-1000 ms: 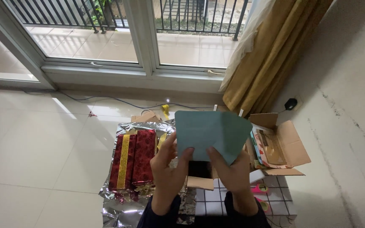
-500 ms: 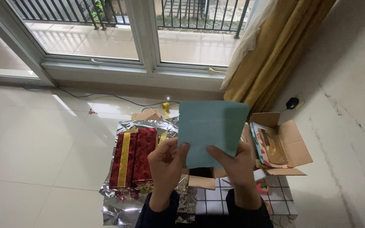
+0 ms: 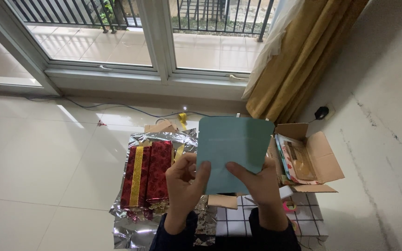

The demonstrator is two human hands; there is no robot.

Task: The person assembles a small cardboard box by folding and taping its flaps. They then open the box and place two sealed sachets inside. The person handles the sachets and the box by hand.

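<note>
Head view: both hands hold a teal paper sheet [image 3: 232,151] upright above the floor, left hand [image 3: 182,183] pinching its near left corner, right hand [image 3: 256,183] gripping the near right edge. Pinched only along its lower edge, the sheet could flop or crease.

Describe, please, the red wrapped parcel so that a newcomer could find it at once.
Start at the big window and drop to the crinkled silver foil on the tiles. The red parcel lies there, left of both hands; only it has a gold band.
</note>
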